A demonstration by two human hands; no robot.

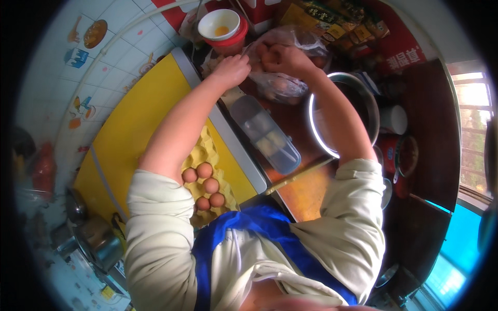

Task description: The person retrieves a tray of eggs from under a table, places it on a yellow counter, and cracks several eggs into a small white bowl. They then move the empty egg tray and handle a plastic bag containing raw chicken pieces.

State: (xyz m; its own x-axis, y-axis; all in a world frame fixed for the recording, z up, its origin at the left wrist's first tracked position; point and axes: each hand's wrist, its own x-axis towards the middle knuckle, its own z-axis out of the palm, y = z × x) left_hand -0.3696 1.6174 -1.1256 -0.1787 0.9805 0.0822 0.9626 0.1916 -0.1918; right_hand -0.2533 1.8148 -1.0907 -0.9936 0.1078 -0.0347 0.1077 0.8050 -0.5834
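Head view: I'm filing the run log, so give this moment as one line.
left hand: beside plastic bag; right hand: at bagged eggs, grip unclear; egg tray: five eggs visible

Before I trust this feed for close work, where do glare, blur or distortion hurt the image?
Head view, rim: straight edges bow, corners go black, and the far-left red object is soft and hazy. Head view, right: the window glares near white; the left rim of the metal basin flares. Head view, nearer centre: the five brown eggs and left hand look clearer.

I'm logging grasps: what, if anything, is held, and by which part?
Left hand: apparently clear plastic bag, left edge. Right hand: among round brown eggs; hold cannot be told.
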